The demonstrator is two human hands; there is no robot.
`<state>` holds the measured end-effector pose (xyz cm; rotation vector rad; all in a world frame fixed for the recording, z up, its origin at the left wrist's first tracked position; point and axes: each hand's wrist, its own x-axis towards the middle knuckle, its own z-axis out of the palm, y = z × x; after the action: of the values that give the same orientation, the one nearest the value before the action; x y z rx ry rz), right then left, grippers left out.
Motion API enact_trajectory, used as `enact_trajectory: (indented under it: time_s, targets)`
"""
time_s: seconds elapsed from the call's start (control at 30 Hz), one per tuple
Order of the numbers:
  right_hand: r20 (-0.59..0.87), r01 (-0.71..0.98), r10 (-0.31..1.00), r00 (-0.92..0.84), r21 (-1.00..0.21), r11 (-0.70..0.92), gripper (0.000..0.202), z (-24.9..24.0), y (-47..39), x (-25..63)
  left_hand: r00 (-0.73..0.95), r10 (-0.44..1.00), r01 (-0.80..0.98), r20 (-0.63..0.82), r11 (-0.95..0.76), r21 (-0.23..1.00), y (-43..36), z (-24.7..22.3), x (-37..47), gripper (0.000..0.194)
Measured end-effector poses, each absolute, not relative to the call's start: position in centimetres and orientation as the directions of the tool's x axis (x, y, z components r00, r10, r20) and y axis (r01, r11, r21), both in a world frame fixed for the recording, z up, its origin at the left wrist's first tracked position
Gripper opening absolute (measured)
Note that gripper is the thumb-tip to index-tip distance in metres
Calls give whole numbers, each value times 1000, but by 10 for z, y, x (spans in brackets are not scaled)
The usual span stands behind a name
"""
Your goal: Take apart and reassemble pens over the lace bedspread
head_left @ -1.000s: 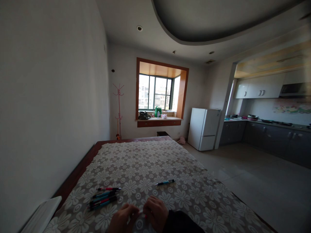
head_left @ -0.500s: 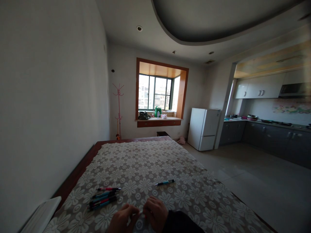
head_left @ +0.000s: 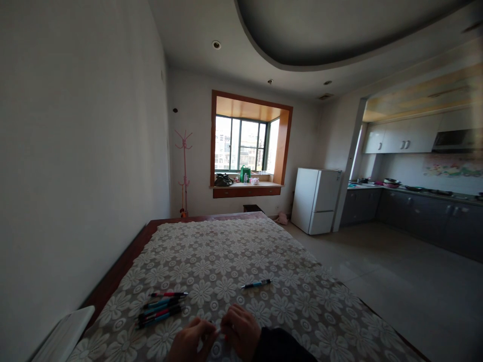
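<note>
At the near edge of my view, my left hand (head_left: 193, 338) is closed, thumb and forefinger pinched together. My right hand (head_left: 240, 329), coming out of a dark sleeve, is closed too, its fingertips almost against those of the left. Between them shows a small thing with a red bit (head_left: 225, 337); the fingers hide most of it. Left of the hands lies a small pile of pens (head_left: 160, 311) in red, blue and black. One blue and black pen (head_left: 257, 284) lies by itself beyond my right hand.
A flower-patterned cloth (head_left: 226, 251) covers the table, whose dark red wooden edge (head_left: 124, 259) shows along the left wall. A white object (head_left: 66, 332) stands at the near left corner. Farther off are a pink coat stand (head_left: 184, 166), a white fridge (head_left: 317, 201) and kitchen cabinets (head_left: 415, 213).
Both hands stay in nearly the same place, with only a slight shift of the right fingers. The pens lie as before.
</note>
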<state>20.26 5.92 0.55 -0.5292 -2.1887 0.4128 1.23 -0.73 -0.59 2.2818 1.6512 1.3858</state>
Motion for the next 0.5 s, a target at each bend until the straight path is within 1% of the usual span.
enact_trajectory:
  time_s: [0.27,0.5]
  targets:
    - [652,239,493,-576,-443,864,13,11,58,204,43,751,769,659,-446,458,-8,-2,14,36]
    - [588,310,496,-639,-393,866,22,13,57,206,41,749,762,661,-451,464,-7,-6,15,36]
